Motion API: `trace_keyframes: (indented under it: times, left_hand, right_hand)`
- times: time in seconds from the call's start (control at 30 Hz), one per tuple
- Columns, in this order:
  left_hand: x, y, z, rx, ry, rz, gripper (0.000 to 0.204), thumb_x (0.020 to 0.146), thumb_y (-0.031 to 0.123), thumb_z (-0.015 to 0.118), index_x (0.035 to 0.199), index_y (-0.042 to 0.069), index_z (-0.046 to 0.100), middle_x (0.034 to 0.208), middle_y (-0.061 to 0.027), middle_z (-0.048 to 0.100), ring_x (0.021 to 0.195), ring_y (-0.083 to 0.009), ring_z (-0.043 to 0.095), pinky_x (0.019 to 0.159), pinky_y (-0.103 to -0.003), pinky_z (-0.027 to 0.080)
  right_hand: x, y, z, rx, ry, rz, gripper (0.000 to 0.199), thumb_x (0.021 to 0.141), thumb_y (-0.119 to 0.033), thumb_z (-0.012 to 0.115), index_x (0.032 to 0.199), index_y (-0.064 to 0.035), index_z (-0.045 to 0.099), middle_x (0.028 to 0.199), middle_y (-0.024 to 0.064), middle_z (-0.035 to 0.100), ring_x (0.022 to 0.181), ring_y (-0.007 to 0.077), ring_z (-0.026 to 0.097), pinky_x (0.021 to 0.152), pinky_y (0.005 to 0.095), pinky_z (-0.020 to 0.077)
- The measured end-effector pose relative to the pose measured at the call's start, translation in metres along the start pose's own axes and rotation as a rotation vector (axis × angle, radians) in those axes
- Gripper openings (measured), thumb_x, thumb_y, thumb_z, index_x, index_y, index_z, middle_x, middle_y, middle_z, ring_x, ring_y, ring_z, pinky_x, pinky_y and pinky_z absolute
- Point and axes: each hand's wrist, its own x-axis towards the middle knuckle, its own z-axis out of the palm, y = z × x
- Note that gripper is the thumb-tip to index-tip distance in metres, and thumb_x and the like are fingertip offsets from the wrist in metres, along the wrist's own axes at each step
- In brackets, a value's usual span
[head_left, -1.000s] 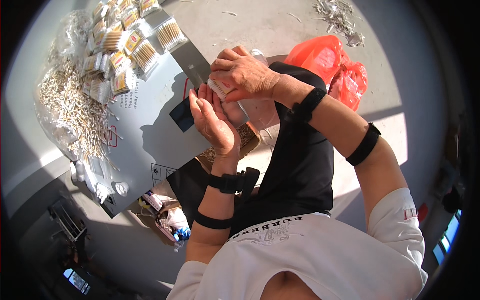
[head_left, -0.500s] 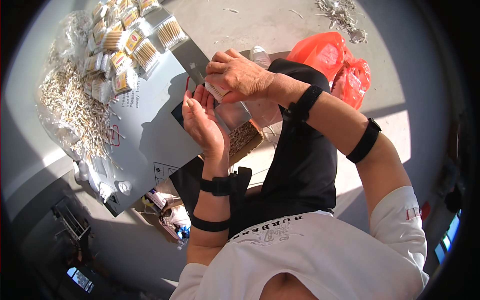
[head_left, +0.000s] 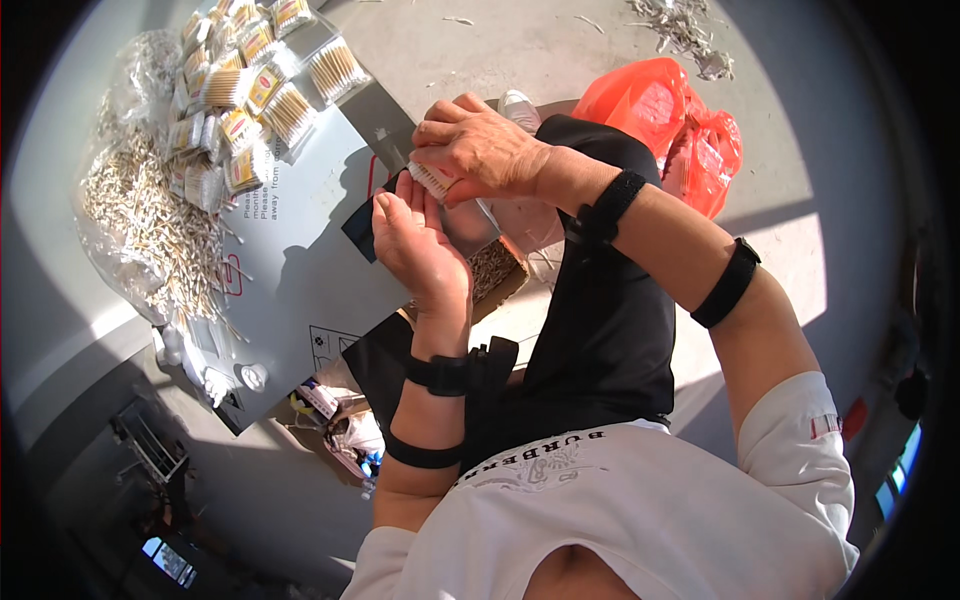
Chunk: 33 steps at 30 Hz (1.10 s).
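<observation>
Cotton swab bundle, held up at the right edge of the grey table, with white tips showing in a row! Saw that table stretch wide in bright sun, with a dark shadow thrown across the middle. Got a great heap of loose swabs along the table's left side, spilling out amid crumpled clear plastic. Caught red plastic bags glowing on the floor, well off to the right of the table. Then spotted packets of swabs, piled thick toward the table's far end, with yellow labels on several. Down beside the table's right edge, low and partly hidden, found a cardboard box full of thin pale bits.

And so to the hands! Had the right hand out past the table's right edge, with fingers and thumb clamped on the bundle. Had the left hand nearer the table, palm up, with fingers stretched and spread from the thumb, just below the bundle; could not tell whether touching it or merely beside it. Last, picked out a small white object at the table's near end, too small to name.
</observation>
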Motion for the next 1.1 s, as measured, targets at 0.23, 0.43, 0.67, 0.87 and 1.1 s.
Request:
trace_keyframes:
  times: [0.23, 0.43, 0.67, 0.87, 1.1]
  left_hand:
    - [0.005, 0.006, 0.003, -0.022, 0.051, -0.093, 0.064, 0.101, 0.038, 0.038, 0.135, -0.014, 0.020, 0.134, -0.0320, 0.036, 0.128, -0.0361, 0.039, 0.109, -0.042, 0.033]
    - [0.009, 0.006, 0.002, -0.007, 0.017, -0.095, 0.066, 0.101, 0.038, 0.038, 0.139, -0.010, 0.017, 0.131, -0.0307, 0.038, 0.125, -0.0342, 0.042, 0.107, -0.042, 0.035]
    - [0.009, 0.005, 0.003, 0.013, 0.031, -0.010, 0.066, 0.100, 0.037, 0.041, 0.141, -0.007, 0.015, 0.131, -0.0296, 0.038, 0.124, -0.0333, 0.042, 0.107, -0.042, 0.034]
    - [0.016, 0.002, 0.003, -0.077, 0.025, -0.047, 0.062, 0.100, 0.032, 0.042, 0.141, -0.007, 0.017, 0.129, -0.0251, 0.039, 0.119, -0.0304, 0.044, 0.106, -0.041, 0.036]
    - [0.021, 0.001, 0.000, -0.030, -0.082, -0.029, 0.053, 0.098, 0.020, 0.048, 0.139, -0.007, 0.026, 0.124, -0.0208, 0.046, 0.111, -0.0258, 0.051, 0.098, -0.037, 0.044]
  right_hand:
    - [-0.001, 0.001, 0.003, 0.033, 0.053, -0.007, 0.040, 0.057, -0.032, 0.074, 0.091, -0.0138, 0.068, 0.102, -0.0023, 0.058, 0.105, 0.0179, 0.049, 0.090, 0.0352, 0.0360]
    - [0.000, -0.001, -0.001, 0.067, -0.042, 0.013, 0.053, 0.058, -0.029, 0.076, 0.106, -0.0124, 0.064, 0.111, -0.0006, 0.057, 0.109, 0.0198, 0.049, 0.091, 0.0381, 0.0362]
    - [-0.004, -0.002, 0.000, 0.059, -0.026, 0.057, 0.052, 0.057, -0.027, 0.076, 0.105, -0.0136, 0.065, 0.111, -0.0015, 0.057, 0.108, 0.0190, 0.049, 0.091, 0.0378, 0.0359]
    - [-0.002, -0.003, -0.001, 0.079, -0.040, 0.063, 0.053, 0.057, -0.025, 0.076, 0.107, -0.0139, 0.065, 0.111, -0.0017, 0.057, 0.108, 0.0186, 0.049, 0.091, 0.0379, 0.0351]
    - [-0.002, -0.009, 0.000, 0.081, -0.029, 0.085, 0.053, 0.057, -0.026, 0.077, 0.108, -0.0147, 0.065, 0.111, -0.0023, 0.057, 0.109, 0.0187, 0.048, 0.091, 0.0399, 0.0345]
